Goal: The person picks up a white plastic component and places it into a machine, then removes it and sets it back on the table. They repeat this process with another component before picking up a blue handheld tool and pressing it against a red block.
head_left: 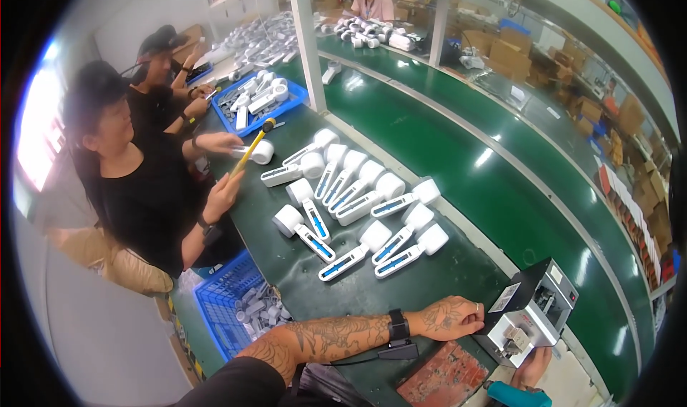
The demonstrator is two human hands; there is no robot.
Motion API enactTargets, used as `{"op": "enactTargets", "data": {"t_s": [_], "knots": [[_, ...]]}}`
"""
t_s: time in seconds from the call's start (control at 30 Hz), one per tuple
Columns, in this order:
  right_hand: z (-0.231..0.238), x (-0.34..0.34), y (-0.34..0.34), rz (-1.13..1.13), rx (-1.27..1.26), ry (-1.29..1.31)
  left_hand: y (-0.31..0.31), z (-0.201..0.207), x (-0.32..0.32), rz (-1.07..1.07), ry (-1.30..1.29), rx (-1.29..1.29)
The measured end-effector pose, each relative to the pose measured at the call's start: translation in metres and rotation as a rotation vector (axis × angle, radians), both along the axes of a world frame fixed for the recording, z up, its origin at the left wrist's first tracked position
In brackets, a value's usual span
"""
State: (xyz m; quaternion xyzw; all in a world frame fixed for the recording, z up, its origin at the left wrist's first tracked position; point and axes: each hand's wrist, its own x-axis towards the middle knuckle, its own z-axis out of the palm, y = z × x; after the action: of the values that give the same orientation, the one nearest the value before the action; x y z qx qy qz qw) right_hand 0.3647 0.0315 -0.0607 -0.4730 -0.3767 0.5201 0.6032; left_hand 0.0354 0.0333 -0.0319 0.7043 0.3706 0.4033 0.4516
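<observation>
Nearest the camera, at six o'clock, the person's tattooed left forearm crosses the green bench, and the left hand (pixel 449 318) lies knuckles-up with its fingers curled against the left face of a small grey machine (pixel 529 312) at five o'clock; it touches and steadies the box without closing around it. The right hand (pixel 532 370) sits just below the machine's front, mostly hidden by it, beside a teal tool (pixel 517 395); whether it grips anything cannot be told. The machine stands at the bench's near edge, its long axis running from the metal fixture on its front, at about seven o'clock, back toward its screen end at about one o'clock, so the fixture faces the person. A red-brown mat (pixel 444 378) lies just left of the right hand. To do this step well, the left hand would best press flat and steady so the box does not slide, while the right feeds squarely into the fixture along the machine's axis, fingers kept out of the clamp. Toward eleven o'clock, well apart from the hands, white handheld devices (pixel 358 207) lie in loose rows, round heads mostly toward one o'clock and blue-striped handles toward seven. At nine o'clock a co-worker in black holds a yellow-headed mallet (pixel 252 146) over one such device, with blue crates (pixel 227 308) of parts nearby, and another person sits farther back.
</observation>
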Motion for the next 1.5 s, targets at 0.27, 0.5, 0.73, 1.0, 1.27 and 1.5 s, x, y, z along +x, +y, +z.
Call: {"op": "enactTargets", "data": {"t_s": [0.27,0.5,0.73,1.0,1.27,1.5], "knots": [[0.003,-0.005,-0.002,-0.098,-0.021,0.005,0.002,0.0,0.0,-0.008,-0.013,-0.015],[-0.001,0.002,-0.002,-0.052,0.001,0.019,0.002,0.0,0.001,0.0,0.004,-0.002],[-0.001,-0.001,-0.002,-0.017,0.017,0.018,-0.001,0.001,-0.001,-0.002,0.04,-0.023],[-0.009,0.011,0.005,-0.003,0.061,0.013,0.002,0.001,0.001,-0.005,0.009,0.023],[-0.017,0.016,0.01,0.041,0.074,0.026,0.002,-0.005,0.001,0.003,0.009,0.028],[-0.021,0.019,0.01,0.025,0.066,0.037,0.001,0.0,0.001,-0.007,0.046,0.02]]}}
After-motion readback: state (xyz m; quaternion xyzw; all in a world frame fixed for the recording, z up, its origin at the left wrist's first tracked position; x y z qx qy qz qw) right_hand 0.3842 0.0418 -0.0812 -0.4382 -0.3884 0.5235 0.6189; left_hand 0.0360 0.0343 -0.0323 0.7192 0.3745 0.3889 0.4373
